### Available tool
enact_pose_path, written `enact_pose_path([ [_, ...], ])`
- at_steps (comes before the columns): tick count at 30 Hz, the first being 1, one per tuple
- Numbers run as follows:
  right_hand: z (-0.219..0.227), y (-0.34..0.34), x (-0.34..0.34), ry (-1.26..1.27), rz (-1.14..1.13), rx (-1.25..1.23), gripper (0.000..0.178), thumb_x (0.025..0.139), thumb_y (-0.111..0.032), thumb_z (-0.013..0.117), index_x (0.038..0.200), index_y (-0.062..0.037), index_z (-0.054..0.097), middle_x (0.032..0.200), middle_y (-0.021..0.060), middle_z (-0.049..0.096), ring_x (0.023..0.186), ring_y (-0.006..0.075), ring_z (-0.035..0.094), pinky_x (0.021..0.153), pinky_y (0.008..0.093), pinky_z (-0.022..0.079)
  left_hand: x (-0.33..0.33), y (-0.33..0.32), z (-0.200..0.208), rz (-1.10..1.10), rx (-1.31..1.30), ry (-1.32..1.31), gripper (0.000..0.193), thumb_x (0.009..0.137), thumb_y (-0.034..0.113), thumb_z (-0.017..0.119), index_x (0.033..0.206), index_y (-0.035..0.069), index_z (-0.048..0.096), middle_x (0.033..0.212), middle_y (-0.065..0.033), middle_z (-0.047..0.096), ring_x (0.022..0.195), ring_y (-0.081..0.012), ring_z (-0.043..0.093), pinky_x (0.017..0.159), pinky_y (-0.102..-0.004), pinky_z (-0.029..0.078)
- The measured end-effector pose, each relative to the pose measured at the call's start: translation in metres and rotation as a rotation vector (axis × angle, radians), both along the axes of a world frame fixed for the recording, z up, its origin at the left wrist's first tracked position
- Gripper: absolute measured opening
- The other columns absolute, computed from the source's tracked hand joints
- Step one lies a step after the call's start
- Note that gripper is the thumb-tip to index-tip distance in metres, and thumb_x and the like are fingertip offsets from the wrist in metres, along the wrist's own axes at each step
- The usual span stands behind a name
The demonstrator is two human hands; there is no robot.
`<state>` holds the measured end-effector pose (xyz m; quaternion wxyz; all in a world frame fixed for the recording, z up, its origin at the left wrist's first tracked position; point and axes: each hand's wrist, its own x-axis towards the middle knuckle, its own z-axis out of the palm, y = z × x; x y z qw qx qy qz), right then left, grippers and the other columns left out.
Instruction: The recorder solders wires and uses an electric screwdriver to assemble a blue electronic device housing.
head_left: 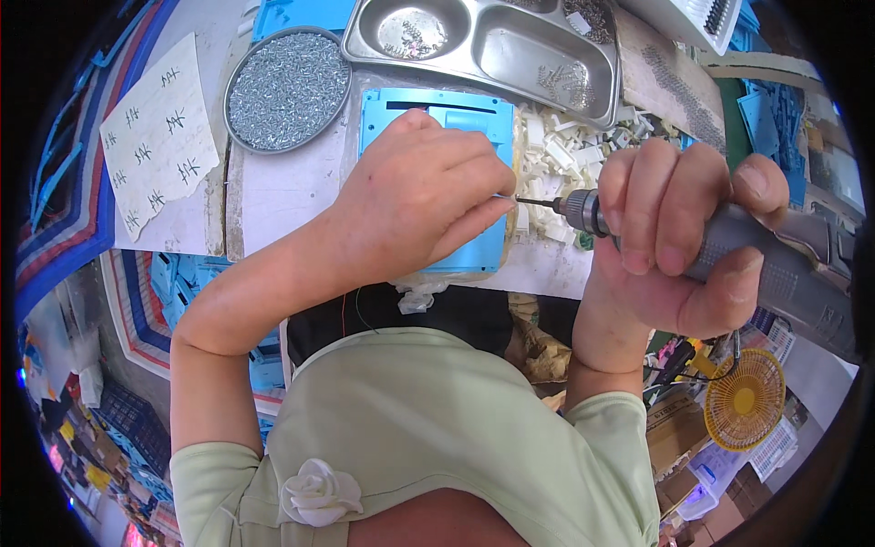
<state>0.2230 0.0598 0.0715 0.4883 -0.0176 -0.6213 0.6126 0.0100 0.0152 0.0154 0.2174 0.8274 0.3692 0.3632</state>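
My right hand (670, 214) is wrapped round a grey electric screwdriver (775, 278), held level with its thin bit pointing left. The bit's tip meets the fingertips of my left hand (428, 187), whose thumb and forefinger are pinched together. Whatever lies in that pinch is too small to make out. Beneath my left hand lies a light blue plastic panel (476, 244) with a dark slot along its far edge. Part of the panel is hidden by the hand.
A round metal dish of small screws (287, 91) stands at the far left, beside a torn marked paper (159, 137). Behind the panel sits a steel compartment tray (474, 73) with small metal parts. White plastic pieces (556, 150) are heaped right of the panel. A yellow fan (745, 399) stands lower right.
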Motion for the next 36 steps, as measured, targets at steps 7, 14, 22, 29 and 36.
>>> enact_pose_path([
  [7,0.002,0.006,0.003,-0.024,0.053,0.029,0.046,0.103,-0.038,0.053,0.141,-0.0121,0.048,0.082,-0.0033,0.053,0.067,0.0097,0.049,0.068,0.0298,0.042,0.006,0.001,-0.003,0.012,0.024,-0.059,0.021,0.079,0.011,0.081,0.095,0.011,0.067,0.085,-0.0043,0.066,0.078,-0.0234,0.062,0.075,-0.0369,0.040],
  [14,0.002,0.005,0.009,0.007,-0.046,0.016,0.045,0.103,-0.038,0.050,0.141,-0.0119,0.051,0.081,-0.0031,0.052,0.066,0.0102,0.048,0.068,0.0315,0.041,-0.004,0.003,-0.002,0.045,0.084,0.014,0.017,0.082,0.006,0.077,0.097,0.008,0.068,0.086,-0.0062,0.068,0.079,-0.0243,0.064,0.079,-0.0381,0.043],
  [22,-0.016,0.019,0.025,-0.020,-0.298,-0.086,0.040,0.099,-0.026,0.050,0.134,-0.0075,0.057,0.076,-0.0005,0.047,0.062,0.0123,0.042,0.066,0.0329,0.037,-0.011,0.021,0.000,-0.002,0.197,0.214,0.018,0.081,0.006,0.075,0.098,0.008,0.069,0.090,-0.0035,0.067,0.083,-0.0237,0.064,0.081,-0.0387,0.043],
  [29,-0.015,0.022,0.026,-0.027,-0.339,-0.087,0.038,0.099,-0.022,0.051,0.131,-0.0044,0.057,0.075,-0.0006,0.046,0.062,0.0114,0.041,0.064,0.0315,0.036,0.002,0.017,-0.005,0.017,0.206,0.273,0.018,0.076,0.009,0.079,0.091,0.012,0.070,0.094,0.0002,0.064,0.095,-0.0207,0.060,0.091,-0.0425,0.034],
  [36,-0.017,0.022,0.032,-0.056,-0.350,-0.057,0.038,0.099,-0.023,0.050,0.131,-0.0047,0.059,0.074,-0.0006,0.044,0.061,0.0108,0.039,0.063,0.0311,0.036,0.004,0.017,0.002,0.025,0.255,0.356,0.019,0.075,0.011,0.080,0.090,0.014,0.069,0.098,0.0003,0.064,0.097,-0.0207,0.059,0.091,-0.0435,0.033],
])
